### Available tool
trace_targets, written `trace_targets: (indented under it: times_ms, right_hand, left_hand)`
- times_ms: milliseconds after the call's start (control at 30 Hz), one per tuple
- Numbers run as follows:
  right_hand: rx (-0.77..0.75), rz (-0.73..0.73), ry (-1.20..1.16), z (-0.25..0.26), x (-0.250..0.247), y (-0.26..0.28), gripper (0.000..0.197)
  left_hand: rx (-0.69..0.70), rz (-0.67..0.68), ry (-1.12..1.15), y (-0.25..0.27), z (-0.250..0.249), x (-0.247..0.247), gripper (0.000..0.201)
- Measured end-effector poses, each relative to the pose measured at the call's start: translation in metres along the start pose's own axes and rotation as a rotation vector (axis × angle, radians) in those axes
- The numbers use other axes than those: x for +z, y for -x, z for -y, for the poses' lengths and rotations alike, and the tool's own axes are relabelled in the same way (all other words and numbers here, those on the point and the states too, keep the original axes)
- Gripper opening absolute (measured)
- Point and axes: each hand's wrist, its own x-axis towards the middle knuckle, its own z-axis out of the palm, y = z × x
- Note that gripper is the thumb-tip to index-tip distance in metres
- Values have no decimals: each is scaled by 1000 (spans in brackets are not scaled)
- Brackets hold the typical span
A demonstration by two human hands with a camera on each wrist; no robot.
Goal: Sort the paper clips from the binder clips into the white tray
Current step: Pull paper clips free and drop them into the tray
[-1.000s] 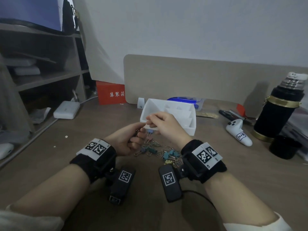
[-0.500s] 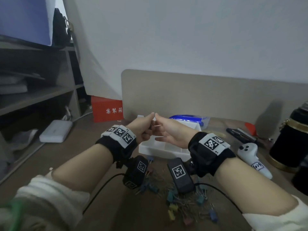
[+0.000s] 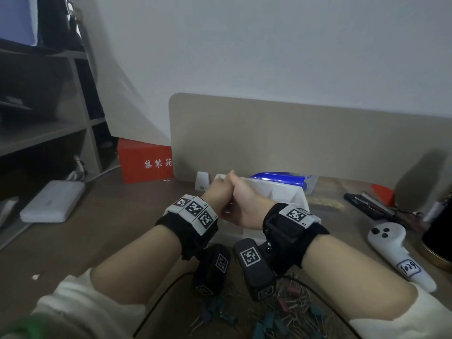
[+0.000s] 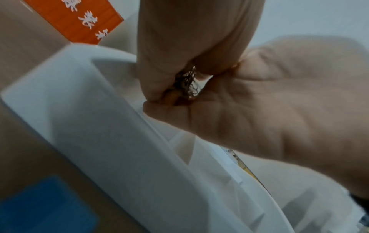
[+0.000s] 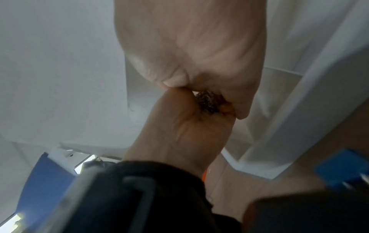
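My left hand (image 3: pixel 221 189) and right hand (image 3: pixel 244 204) are pressed together over the left end of the white compartment tray (image 3: pixel 288 194). Between them is a bunch of metal paper clips (image 4: pixel 187 83), mostly hidden by curled fingers. In the left wrist view my left hand (image 4: pixel 179 71) curls down onto the bunch against the right palm, above the tray (image 4: pixel 99 126). The right wrist view shows my right hand (image 5: pixel 199 88) closing on the same paper clips (image 5: pixel 207 102). A loose pile of paper clips and coloured binder clips (image 3: pixel 288 307) lies on the desk under my wrists.
A beige divider panel (image 3: pixel 293 133) stands behind the tray, with a blue packet (image 3: pixel 281 179) and a red box (image 3: pixel 144 162) near it. A white controller (image 3: pixel 391 243) and a black flask (image 3: pixel 437 236) sit at the right, and a white box (image 3: pixel 53 201) at the left.
Both hands lifted off the clip pile and moved forward over the tray. They went from picking at the pile to pressing together around the bunch.
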Motion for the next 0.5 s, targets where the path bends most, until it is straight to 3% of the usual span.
trace_targets:
  times_ms: [133,233,500]
  right_hand:
    - [2,-21,-5,-2,1,-3,72]
    - [19,-38,-1,-4,-6,-9,62]
    - [26,44,27,-5,-6,-4,68]
  left_hand:
    - [-46,15,76,-2,5,10,66]
    - [-169,112,221,-1,5,4,72]
    - [-81,57,196,3,2,-14,74]
